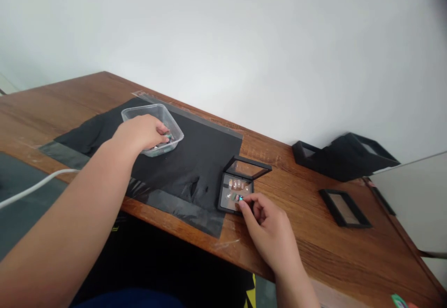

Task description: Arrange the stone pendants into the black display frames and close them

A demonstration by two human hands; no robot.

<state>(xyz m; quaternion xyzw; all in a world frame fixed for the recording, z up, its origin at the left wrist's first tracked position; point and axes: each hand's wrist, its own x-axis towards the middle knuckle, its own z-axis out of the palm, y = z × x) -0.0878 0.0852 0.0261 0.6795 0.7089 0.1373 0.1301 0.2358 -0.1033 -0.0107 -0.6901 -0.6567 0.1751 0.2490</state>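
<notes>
Your left hand [148, 131] dips into a clear, square-cornered plastic tub [178, 133]; its fingertips are partly lost among the contents, so whether they grasp a piece or lie loose cannot be told. Your right hand [267, 217] covers the near right corner of a black rectangular case with a hinged, see-through lid [221, 196], and its curled rear fingers are half concealed. A white cable [38, 186] is cut off at the left edge, and a green object [398, 300] at the bottom edge is too incomplete to identify.

A small, shiny blue-green piece [240, 198] lies at the tips of your right thumb and forefinger, pinched between them, over the case's interior and well apart from your left hand.

The tub, on a black sheet [209, 143] taped to the wooden desk [296, 196], contains small mixed pieces, some greenish. The case stands open, lid raised; its grey base bears a row of pale, pinkish pieces [238, 184] and, nearer you, a few others, their exact shapes indistinct.
</notes>
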